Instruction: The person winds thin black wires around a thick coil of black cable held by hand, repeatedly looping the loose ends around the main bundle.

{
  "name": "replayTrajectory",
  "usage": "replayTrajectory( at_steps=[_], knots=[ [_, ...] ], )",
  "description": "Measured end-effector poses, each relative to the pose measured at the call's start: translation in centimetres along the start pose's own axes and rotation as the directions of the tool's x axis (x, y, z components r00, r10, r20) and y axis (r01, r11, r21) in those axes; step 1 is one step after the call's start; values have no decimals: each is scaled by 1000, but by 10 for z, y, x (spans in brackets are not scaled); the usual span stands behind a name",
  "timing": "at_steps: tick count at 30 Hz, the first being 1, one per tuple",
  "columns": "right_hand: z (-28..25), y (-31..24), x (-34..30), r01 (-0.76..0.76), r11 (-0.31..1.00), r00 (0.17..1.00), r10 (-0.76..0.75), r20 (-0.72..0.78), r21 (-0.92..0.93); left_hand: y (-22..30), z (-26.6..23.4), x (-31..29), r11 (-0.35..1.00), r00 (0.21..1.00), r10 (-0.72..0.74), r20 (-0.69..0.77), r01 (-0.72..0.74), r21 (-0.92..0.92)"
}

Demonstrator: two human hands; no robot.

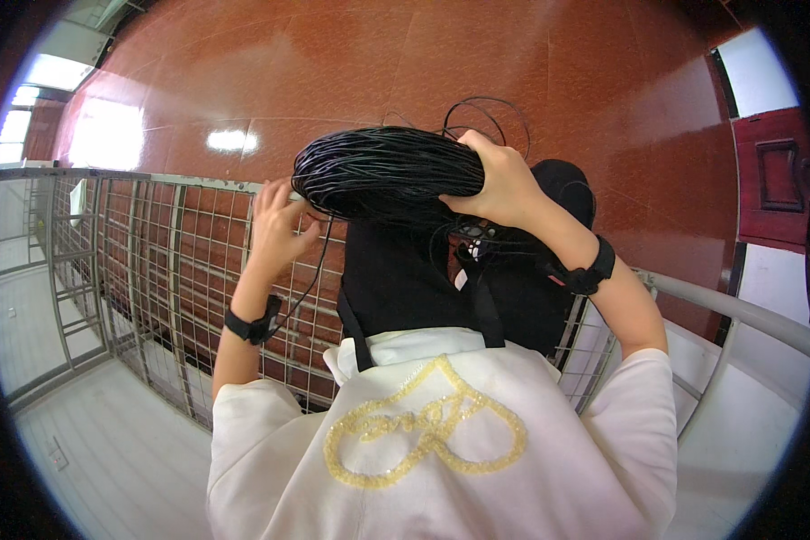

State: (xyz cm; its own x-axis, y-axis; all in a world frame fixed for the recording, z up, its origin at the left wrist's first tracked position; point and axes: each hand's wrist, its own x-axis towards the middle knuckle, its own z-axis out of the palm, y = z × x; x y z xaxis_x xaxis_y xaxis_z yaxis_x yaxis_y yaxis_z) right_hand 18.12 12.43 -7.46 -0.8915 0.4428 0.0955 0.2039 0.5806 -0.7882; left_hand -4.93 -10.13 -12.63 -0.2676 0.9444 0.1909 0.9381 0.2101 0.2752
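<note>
R hand (506,184) curled tight round blk cord bundle (378,171) at 3 o'clock, L hand (279,232) half-open at 9, contact unclear

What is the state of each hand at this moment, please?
Left hand: open, fingers apart, at the left end of the black cord bundle; contact cannot be told.
Right hand: closed, holding the bundle's right end.
</note>
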Motion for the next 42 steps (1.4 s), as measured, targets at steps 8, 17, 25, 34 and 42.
replayTrajectory(
  at_steps=[8,17,25,34,42],
  knots=[
    [-3,12,-14,-99,992,993,104,-53,81,21,95,-18,954,982,57,179,0,-301],
    [-23,-3,-16,-42,998,967,50,-251,39,94,98,11,940,801,327,502,-220,-261],
    [-6,-7,3,-12,998,993,5,-117,-55,140,116,43,938,545,343,765,-156,-309],
    [-2,-30,17,342,927,931,-312,191,-156,119,-114,48,573,829,486,277,-64,-817],
    [6,-44,35,327,921,929,-273,249,-212,112,-82,86,915,938,44,345,100,-391]
  ],
)
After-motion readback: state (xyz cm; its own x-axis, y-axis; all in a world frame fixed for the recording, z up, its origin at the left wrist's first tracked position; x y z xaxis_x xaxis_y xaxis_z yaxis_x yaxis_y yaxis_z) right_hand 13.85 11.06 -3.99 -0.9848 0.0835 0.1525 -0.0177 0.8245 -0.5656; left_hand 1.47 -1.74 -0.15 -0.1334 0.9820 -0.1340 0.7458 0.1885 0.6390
